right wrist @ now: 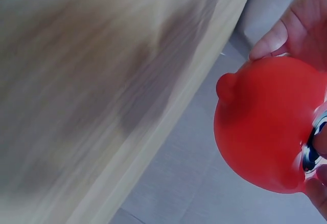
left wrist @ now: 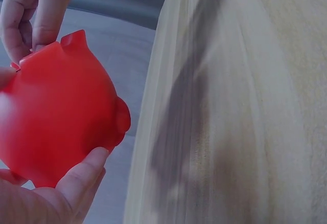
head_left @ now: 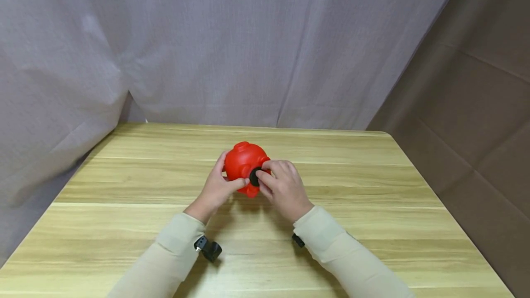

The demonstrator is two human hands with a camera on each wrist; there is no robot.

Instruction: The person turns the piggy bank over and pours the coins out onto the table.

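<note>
the red piggy bank (head_left: 244,164) is held up just above the middle of the wooden worktop (head_left: 372,206), between the two hands. it is gripped from the side by the left hand (head_left: 217,187), with the fingers curled round its red body. the round black plug (head_left: 254,177) on its underside is pinched by the fingers of the right hand (head_left: 283,187), and a grey curtain (head_left: 248,45) is hung behind the worktop.

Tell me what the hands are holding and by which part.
The left hand grips the red piggy bank round its body. The right hand pinches the black round plug on the side facing the person.
</note>
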